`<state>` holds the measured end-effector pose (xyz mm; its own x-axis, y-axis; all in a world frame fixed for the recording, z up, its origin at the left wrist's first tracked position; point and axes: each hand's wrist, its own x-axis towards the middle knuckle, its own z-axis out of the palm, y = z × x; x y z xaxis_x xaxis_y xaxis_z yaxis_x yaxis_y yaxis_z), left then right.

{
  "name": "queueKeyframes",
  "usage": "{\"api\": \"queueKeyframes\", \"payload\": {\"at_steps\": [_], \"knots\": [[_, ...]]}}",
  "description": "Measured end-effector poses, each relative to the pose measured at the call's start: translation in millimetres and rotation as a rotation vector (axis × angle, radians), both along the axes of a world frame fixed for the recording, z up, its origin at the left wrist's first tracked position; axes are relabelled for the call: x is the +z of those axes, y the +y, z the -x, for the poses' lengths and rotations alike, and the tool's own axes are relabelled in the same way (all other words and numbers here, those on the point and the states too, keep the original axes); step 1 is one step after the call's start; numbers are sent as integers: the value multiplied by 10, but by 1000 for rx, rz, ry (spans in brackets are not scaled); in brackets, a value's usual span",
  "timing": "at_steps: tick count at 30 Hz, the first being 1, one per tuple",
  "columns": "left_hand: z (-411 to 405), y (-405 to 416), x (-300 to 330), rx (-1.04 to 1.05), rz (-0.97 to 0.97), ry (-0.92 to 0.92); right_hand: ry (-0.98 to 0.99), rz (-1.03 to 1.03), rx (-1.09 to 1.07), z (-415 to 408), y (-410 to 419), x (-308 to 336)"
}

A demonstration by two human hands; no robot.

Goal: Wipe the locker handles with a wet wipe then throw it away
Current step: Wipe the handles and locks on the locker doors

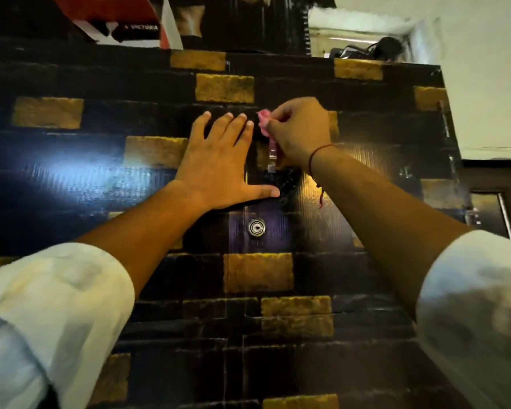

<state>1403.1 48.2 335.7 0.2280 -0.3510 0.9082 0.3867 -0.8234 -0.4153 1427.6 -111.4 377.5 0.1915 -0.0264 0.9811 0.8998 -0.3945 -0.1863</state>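
Note:
A tall locker (101, 178) covered in black and gold brick-pattern film fills the view. Its metal handle (272, 153) runs vertically near the middle seam, mostly hidden behind my right hand. My right hand (300, 129) pinches a crumpled pink wet wipe (264, 121) against the top of the handle. My left hand (219, 160) lies flat on the left door beside the handle, fingers spread, thumb pointing right under the handle.
A round keyhole lock (256, 228) sits below the handle. Posters and dark items (387, 47) rest on top of the locker. A pale wall (484, 84) and a door frame (496, 208) lie to the right.

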Motion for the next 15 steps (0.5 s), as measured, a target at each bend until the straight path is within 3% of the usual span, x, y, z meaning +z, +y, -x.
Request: {"api": "queueKeyframes", "payload": {"at_steps": [3, 7, 10, 12, 15], "knots": [[15, 1, -42, 12, 7, -6, -15, 48, -100, 0, -25, 13], [6, 7, -73, 18, 19, 5, 6, 32, 7, 22, -17, -202], [-9, 42, -125, 11, 15, -7, 136, 26, 122, -4, -58, -345], [-19, 68, -141, 3, -4, -5, 229, -63, 259, 33, -65, -358], [-28, 107, -144, 4, -23, -8, 306, -172, 273, 44, -3, -194]]}}
